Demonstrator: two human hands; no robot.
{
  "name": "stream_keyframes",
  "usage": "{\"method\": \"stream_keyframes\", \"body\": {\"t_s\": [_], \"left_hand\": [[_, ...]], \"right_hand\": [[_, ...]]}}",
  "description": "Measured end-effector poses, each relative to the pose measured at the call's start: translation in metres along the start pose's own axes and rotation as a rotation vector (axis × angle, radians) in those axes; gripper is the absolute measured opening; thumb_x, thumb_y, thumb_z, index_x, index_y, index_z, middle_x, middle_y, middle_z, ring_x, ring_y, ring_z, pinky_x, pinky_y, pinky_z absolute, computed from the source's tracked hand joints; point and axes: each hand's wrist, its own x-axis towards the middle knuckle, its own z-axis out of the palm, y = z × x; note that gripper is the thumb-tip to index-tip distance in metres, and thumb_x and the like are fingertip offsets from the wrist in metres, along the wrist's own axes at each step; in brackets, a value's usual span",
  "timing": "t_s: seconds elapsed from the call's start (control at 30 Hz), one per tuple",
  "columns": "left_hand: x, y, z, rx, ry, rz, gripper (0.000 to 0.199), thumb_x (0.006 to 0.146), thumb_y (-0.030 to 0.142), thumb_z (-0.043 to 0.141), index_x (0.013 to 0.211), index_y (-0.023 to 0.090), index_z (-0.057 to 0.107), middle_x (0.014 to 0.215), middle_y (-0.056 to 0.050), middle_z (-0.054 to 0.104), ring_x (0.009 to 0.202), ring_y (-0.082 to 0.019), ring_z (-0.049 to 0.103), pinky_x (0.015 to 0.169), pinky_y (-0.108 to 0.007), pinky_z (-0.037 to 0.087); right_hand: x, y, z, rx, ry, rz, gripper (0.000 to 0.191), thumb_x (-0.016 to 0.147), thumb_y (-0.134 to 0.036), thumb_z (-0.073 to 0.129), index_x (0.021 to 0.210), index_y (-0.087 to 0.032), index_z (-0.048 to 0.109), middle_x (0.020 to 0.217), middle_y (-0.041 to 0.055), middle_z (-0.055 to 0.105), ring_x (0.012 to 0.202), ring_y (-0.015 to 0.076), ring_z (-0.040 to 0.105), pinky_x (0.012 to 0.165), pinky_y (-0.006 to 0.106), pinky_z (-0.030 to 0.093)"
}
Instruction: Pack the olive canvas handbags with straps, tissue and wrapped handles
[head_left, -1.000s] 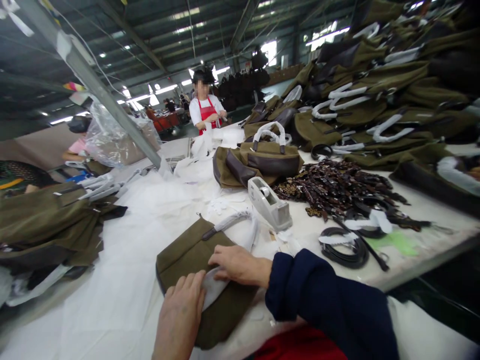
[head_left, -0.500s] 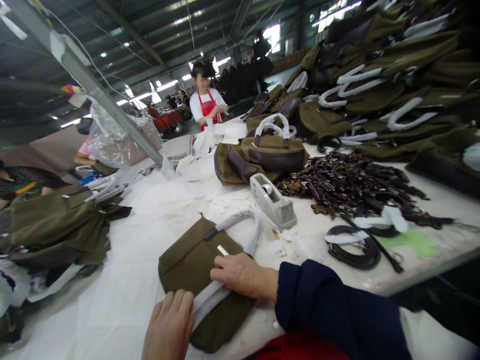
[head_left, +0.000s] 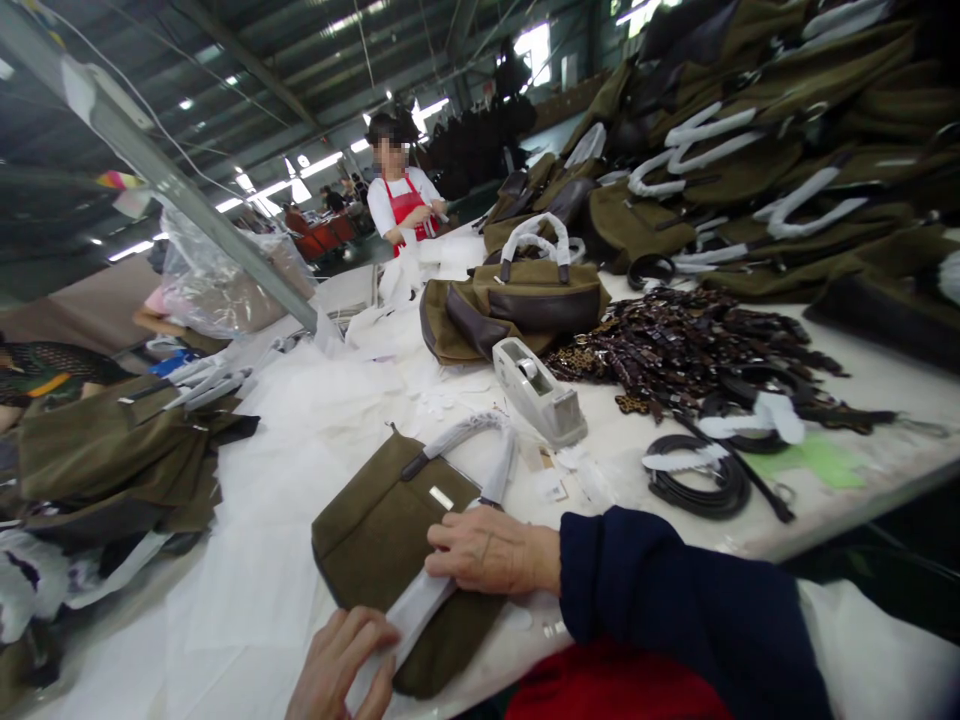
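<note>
An olive-green handbag (head_left: 382, 515) with dark handle tabs lies on the table before me. One of its handles (head_left: 480, 430), wrapped in white, arches away at the far side. The nearer white-wrapped handle (head_left: 420, 605) crosses the bag between my hands. My right hand (head_left: 484, 550) is closed over the upper part of this handle, fingers curled and resting on the bag. Lower down, my left hand (head_left: 349, 655) has its thumb and fingers around the handle's other end. A small pale metal plate (head_left: 440, 498) shows on the bag just beyond my right fingers.
A grey tape dispenser (head_left: 536, 390) stands behind the bag, near another olive bag (head_left: 517, 305). To the right lie heaped dark straps (head_left: 697, 345) and a coiled black strap (head_left: 697, 480). Bags are piled back right and left. White sheets (head_left: 262, 530) cover the left; a person (head_left: 405, 195) stands beyond.
My left thumb and fingers have spread and shifted around the handle. My right hand has slid slightly, uncovering more of the metal plate. The view has tilted a little.
</note>
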Motion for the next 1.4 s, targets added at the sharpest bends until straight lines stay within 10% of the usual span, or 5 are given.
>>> {"method": "stream_keyframes", "body": {"t_s": [0.33, 0.57, 0.87, 1.13, 1.4], "left_hand": [[0.029, -0.003, 0.004, -0.128, -0.147, -0.373, 0.031, 0.087, 0.036, 0.061, 0.114, 0.020, 0.059, 0.107, -0.010, 0.065, 0.098, -0.026, 0.062, 0.086, -0.039, 0.050], [0.051, 0.011, -0.007, -0.116, -0.362, -0.476, 0.006, 0.077, 0.023, 0.055, 0.079, 0.021, 0.050, 0.077, 0.001, 0.056, 0.075, -0.019, 0.056, 0.070, -0.031, 0.040], [0.071, 0.017, -0.003, -1.129, -0.180, -0.730, 0.042, 0.074, 0.038, 0.071, 0.102, 0.022, 0.045, 0.078, 0.004, 0.062, 0.065, -0.013, 0.056, 0.060, -0.024, 0.039], [0.093, 0.043, 0.033, -1.353, 0.021, -0.878, 0.059, 0.064, 0.035, 0.084, 0.111, 0.015, 0.054, 0.089, -0.006, 0.073, 0.071, -0.019, 0.067, 0.067, -0.029, 0.049], [0.089, 0.043, 0.034, -1.310, 0.086, -0.870, 0.063, 0.056, 0.045, 0.088, 0.106, 0.019, 0.060, 0.090, -0.007, 0.076, 0.075, -0.026, 0.071, 0.066, -0.034, 0.056]], "right_hand": [[-0.014, -0.010, -0.008, 0.007, 0.025, 0.023, 0.010, 0.089, -0.030, 0.060, 0.088, -0.020, 0.058, 0.097, 0.0032, 0.057, 0.086, 0.0195, 0.047, 0.067, 0.035, 0.036], [-0.050, -0.040, -0.017, -0.005, 0.064, -0.029, 0.014, 0.098, -0.030, 0.052, 0.095, -0.018, 0.059, 0.093, 0.0035, 0.059, 0.085, 0.0189, 0.047, 0.073, 0.036, 0.035], [-0.032, 0.005, -0.036, -0.153, 0.123, 0.011, 0.021, 0.102, -0.020, 0.044, 0.086, -0.019, 0.058, 0.091, 0.0025, 0.060, 0.088, 0.0200, 0.046, 0.078, 0.037, 0.034], [-0.066, 0.035, -0.036, -0.030, 0.032, 0.287, 0.010, 0.096, -0.024, 0.057, 0.101, -0.020, 0.064, 0.106, 0.0057, 0.062, 0.098, 0.0207, 0.050, 0.085, 0.036, 0.040], [-0.098, 0.092, -0.122, 0.309, 0.695, 0.996, 0.015, 0.086, -0.026, 0.060, 0.094, -0.016, 0.069, 0.092, 0.0041, 0.065, 0.080, 0.0151, 0.056, 0.074, 0.027, 0.044]]}}
